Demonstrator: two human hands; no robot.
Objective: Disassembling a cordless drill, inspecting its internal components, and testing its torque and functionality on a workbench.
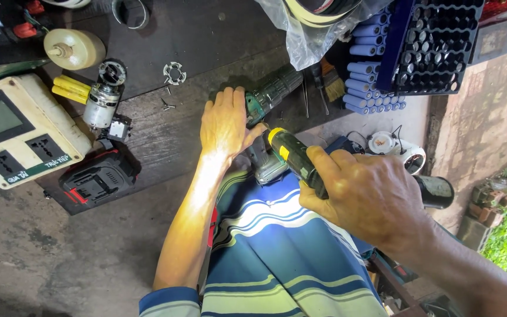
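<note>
while dark and cluttered, the workbench; left hand pressing drill body, right hand grip around screwdriver.
</note>
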